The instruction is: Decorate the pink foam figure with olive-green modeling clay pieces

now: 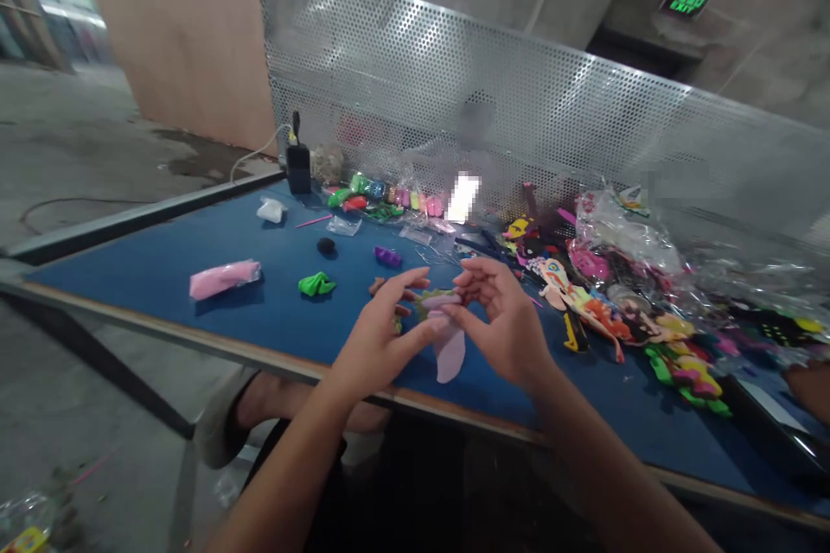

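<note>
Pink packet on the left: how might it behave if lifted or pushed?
The pink packet may be slippery, given its shiny clear wrapper. Its uneven outline hints at some give when squeezed. Tipping seems unlikely, since it lies flat on the table.

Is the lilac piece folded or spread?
Lower end spread: the lilac piece hangs flat below the fingers; upper end partly covered, cannot tell.

Lilac piece [450, 356] (partly hidden)
</note>
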Tool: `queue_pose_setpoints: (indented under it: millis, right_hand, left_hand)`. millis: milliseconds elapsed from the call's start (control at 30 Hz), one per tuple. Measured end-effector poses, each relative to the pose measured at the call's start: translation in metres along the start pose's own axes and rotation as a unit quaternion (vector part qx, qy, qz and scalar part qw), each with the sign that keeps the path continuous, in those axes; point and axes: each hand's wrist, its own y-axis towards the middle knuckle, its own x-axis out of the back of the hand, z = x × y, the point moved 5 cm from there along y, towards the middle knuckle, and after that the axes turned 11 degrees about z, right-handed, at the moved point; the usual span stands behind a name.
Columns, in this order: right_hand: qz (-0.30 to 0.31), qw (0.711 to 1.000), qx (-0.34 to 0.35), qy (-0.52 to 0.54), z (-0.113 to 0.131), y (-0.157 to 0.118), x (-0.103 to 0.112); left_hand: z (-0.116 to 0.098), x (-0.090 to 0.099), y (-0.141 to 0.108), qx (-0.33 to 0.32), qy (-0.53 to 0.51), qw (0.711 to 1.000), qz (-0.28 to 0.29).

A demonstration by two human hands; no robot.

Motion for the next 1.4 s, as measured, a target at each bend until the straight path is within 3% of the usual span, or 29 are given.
queue_pose_setpoints:
  millis: [133, 267, 367, 533, 833, 1133, 1400]
  right_hand:
    - [0.04, 0.994, 0.002, 0.1, 0.024, -0.001, -0.009]
    - [-0.022, 0.981, -0.056, 0.185, 0.023, -0.008, -0.008]
    - [-0.02, 0.985, -0.098, 0.14, 0.028, -0.018, -0.012]
    - [-0.015, 0.989, -0.135, 0.052, 0.039, -0.024, -0.018]
    - [0.021, 0.989, -0.141, 0.049, 0.041, -0.022, -0.016]
    - [0.023, 0.976, -0.162, 0.142, 0.033, -0.023, -0.015]
    - [0.013, 0.978, -0.145, 0.149, 0.032, -0.028, -0.016]
  left_hand:
    - [-0.014, 0.003, 0.0, 0.033, -0.149, 0.988, 0.022]
    - [-0.02, 0.004, -0.005, 0.099, -0.256, 0.96, -0.049]
    - [-0.023, 0.003, -0.007, 0.124, -0.308, 0.939, -0.085]
    - [-0.032, 0.002, -0.006, 0.135, -0.327, 0.931, -0.087]
    - [-0.04, 0.002, -0.003, 0.147, -0.285, 0.944, -0.077]
    - [-0.03, -0.002, -0.012, 0.126, -0.388, 0.911, -0.065]
    - [-0.026, -0.007, -0.014, 0.119, -0.349, 0.926, -0.083]
